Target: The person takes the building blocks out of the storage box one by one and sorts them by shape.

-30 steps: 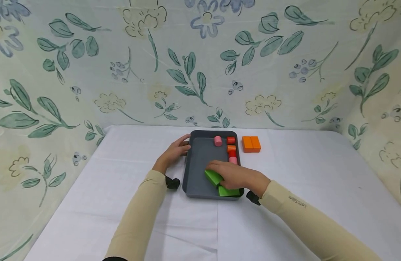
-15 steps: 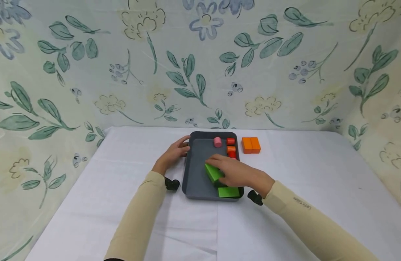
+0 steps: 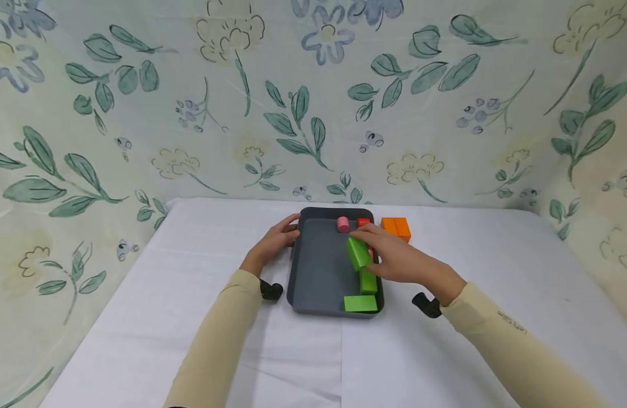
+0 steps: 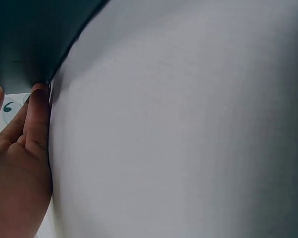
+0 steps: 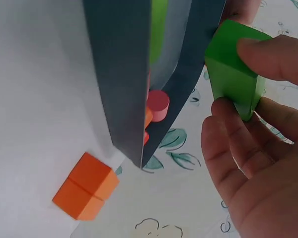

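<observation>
A grey tray [image 3: 318, 266] lies on the white cloth, with green blocks along its right side and lower corner. In the head view, my right hand [image 3: 400, 255] pinches a green block [image 3: 358, 253] over the tray's right part. The right wrist view shows the thumb on one face of that block and fingers on the other. Below it sit a second green block [image 3: 368, 280] and a third green block [image 3: 360, 304]. At the tray's left side, my left hand [image 3: 270, 243] rests with extended fingers against the outer wall, fingertips [image 4: 38, 91] touching it.
A pink cylinder [image 3: 343, 224] stands near the tray's far end, beside a red cylinder [image 3: 363, 221]. More small red, orange and pink pieces are partly hidden behind the right hand. Two orange blocks [image 5: 84, 186] sit together outside the tray's right side. A floral cloth [image 3: 293, 113] hangs behind.
My right hand has moved up and to the right with the green block, tilting it. Another green block has come into sight beneath it. My left hand has stayed at the tray.
</observation>
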Demonstrator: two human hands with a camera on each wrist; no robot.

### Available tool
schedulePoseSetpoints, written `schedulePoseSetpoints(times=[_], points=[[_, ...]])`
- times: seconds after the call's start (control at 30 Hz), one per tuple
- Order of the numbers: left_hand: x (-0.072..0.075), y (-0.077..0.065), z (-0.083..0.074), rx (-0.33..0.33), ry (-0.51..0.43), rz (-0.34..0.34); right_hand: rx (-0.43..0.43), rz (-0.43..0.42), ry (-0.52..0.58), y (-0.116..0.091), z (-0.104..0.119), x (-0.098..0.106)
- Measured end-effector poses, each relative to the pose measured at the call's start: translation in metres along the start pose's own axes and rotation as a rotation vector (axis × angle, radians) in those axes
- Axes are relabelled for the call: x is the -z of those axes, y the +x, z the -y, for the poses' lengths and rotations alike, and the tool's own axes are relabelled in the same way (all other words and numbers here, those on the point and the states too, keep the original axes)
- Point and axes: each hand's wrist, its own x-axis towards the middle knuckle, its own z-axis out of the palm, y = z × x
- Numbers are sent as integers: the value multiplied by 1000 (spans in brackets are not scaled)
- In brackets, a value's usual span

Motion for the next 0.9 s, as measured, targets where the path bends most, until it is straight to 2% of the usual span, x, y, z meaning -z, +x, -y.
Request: schedulePoseSetpoints(times=[0.2, 0.4, 0.57, 0.7, 0.9], points=[[-2, -3, 3, 15, 7, -7, -63, -52, -34, -12, -23, 14], [1, -1, 2, -5, 9, 0, -165, -105, -62, -17, -52, 42], [3, 0, 1, -7, -2, -1, -272, -109, -54, -17, -76, 61], [3, 1, 0, 3, 7, -5, -356, -80, -31, -17, -101, 65], [1, 1, 3, -8, 5, -2, -448, -52, 17, -20, -133, 57]])
